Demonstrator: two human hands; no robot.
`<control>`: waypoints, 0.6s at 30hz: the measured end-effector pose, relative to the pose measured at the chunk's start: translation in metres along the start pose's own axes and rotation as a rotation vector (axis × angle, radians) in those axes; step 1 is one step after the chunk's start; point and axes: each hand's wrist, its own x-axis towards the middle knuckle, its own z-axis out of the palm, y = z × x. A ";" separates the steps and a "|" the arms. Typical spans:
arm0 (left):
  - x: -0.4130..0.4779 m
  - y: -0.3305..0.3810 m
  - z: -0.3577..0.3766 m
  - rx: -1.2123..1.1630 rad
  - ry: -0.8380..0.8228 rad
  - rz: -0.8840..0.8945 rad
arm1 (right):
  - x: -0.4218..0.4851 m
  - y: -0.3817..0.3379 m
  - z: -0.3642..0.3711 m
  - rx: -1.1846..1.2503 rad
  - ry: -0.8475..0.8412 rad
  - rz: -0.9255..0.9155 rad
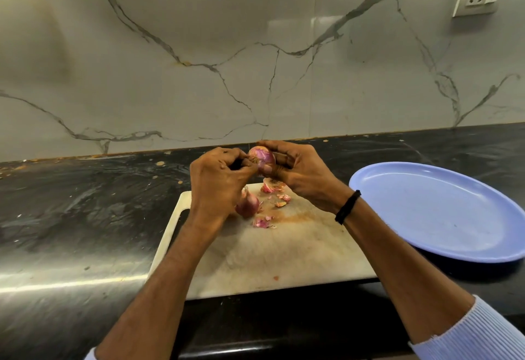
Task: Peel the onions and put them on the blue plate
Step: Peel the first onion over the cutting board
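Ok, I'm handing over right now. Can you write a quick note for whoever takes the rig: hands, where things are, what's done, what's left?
The right hand grips the red onion above the cutting board. The left hand pinches at its root end.
The second onion lies on the board, partly behind the left hand, apparently unpeeled.
The peel scraps lie scattered on the board.
The blue plate sits to the right, with no onion on it.
Done: peeling of the held onion is under way.
Left: finish it, peel the second, put both on the plate.
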 end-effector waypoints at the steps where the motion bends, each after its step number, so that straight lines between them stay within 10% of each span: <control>1: 0.001 0.002 -0.003 -0.087 -0.010 -0.078 | 0.000 -0.001 -0.001 0.011 -0.013 0.001; 7: 0.009 0.009 -0.006 -0.458 0.072 -0.425 | 0.002 -0.004 -0.004 0.128 -0.047 0.026; 18: 0.006 -0.002 -0.002 -0.315 -0.035 -0.169 | 0.005 0.001 -0.005 0.307 -0.014 0.101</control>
